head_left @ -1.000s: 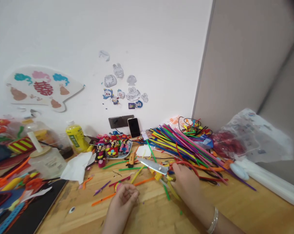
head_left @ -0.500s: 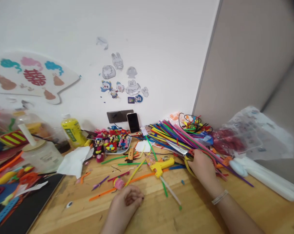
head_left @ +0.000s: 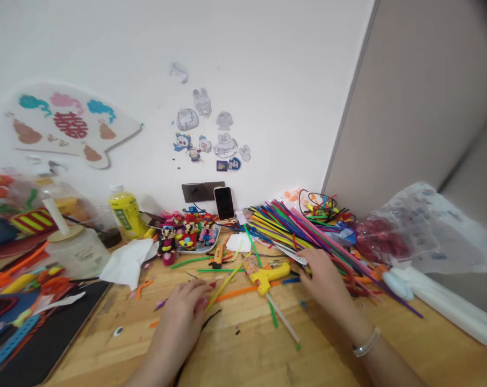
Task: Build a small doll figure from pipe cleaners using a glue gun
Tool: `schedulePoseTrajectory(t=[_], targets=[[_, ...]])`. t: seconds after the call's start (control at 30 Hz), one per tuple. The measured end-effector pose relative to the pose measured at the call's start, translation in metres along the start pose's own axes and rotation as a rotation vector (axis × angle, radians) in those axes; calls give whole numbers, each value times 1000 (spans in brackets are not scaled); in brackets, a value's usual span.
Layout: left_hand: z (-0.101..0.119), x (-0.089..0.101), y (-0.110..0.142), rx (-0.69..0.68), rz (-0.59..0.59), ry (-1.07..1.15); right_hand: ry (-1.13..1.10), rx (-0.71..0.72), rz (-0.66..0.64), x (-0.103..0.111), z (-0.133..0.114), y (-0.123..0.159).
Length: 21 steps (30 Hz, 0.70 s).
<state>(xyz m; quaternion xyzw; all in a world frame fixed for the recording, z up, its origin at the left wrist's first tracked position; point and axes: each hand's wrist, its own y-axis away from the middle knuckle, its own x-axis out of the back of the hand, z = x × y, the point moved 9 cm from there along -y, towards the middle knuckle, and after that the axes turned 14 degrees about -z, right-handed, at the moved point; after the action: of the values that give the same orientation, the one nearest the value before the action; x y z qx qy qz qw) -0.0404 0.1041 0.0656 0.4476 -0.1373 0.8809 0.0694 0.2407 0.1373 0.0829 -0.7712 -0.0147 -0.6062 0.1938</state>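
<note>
My left hand (head_left: 181, 312) is at the left middle of the wooden table, its fingers curled over a small pink roll (head_left: 202, 303) that is mostly hidden. A thin black stem (head_left: 210, 319) sticks out from under this hand. On the right, my right hand (head_left: 322, 277) is closed over the handles of the scissors (head_left: 292, 253); their silver blades point up and left, and the handles are covered. Between the hands lies a yellow glue gun (head_left: 267, 275) with a pale glue stick in its back, beside green, yellow and orange fuzzy stems.
Behind my right hand spreads a heap of coloured pipe cleaners (head_left: 284, 226). Small dolls (head_left: 189, 235) stand on a tray, near a phone (head_left: 224, 203) leaning on the wall. At left are a yellow bottle (head_left: 126, 213), a jar (head_left: 79, 252) and white tissue (head_left: 130, 260).
My left hand has moved left and forward, over the pink roll. My right hand has shifted slightly left along with the scissors. The view has turned a little to the left.
</note>
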Motion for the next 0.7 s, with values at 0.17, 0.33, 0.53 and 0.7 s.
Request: schedulePoseTrajectory(t=[0.17,0.33,0.53,0.7], targets=[[-12,1,-6,-6,-46,2,-86,313,-223,-45,-60,-7],[-19,4,-8,-20,-51,94,-59,270,-212,-50,-65,-21],[-25,10,-9,15,8,287,-94,265,-188,-47,-66,-32],[-25,-10,-10,28,51,685,-188,243,-122,-46,-60,-30]])
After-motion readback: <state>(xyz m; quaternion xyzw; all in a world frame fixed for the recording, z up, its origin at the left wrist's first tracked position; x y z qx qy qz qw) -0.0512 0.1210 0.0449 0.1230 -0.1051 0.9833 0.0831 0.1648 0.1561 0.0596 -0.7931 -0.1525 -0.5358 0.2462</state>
